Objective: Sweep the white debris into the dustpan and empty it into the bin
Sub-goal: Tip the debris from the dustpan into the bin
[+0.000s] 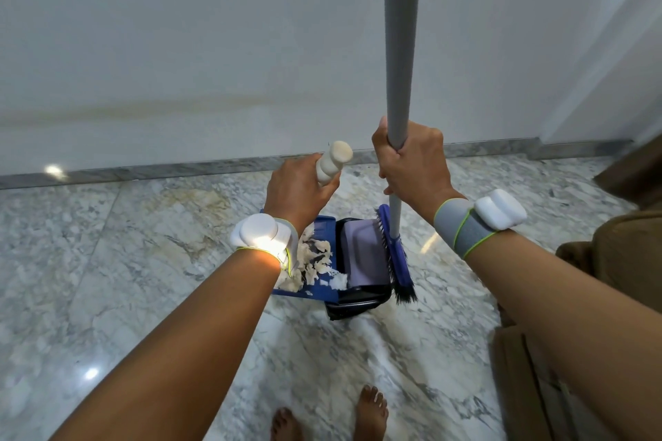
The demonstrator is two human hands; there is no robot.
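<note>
My left hand [299, 190] grips the cream ribbed handle [335, 161] of a blue dustpan [322, 288], which is partly hidden under my left wrist. White debris [315, 261] lies piled in the pan. Right beside the pan stands a small black bin [358, 302] with a pale purple swing lid [363, 254]. My right hand [412, 161] is closed around the grey broom pole [397, 46]. The blue broom head [396, 254] with black bristles rests at the bin's right side.
The marble floor meets a grey skirting [143, 172] and white wall behind the bin. A brown cardboard box [616, 261] stands at the right. My bare feet [370, 412] are at the bottom of the view.
</note>
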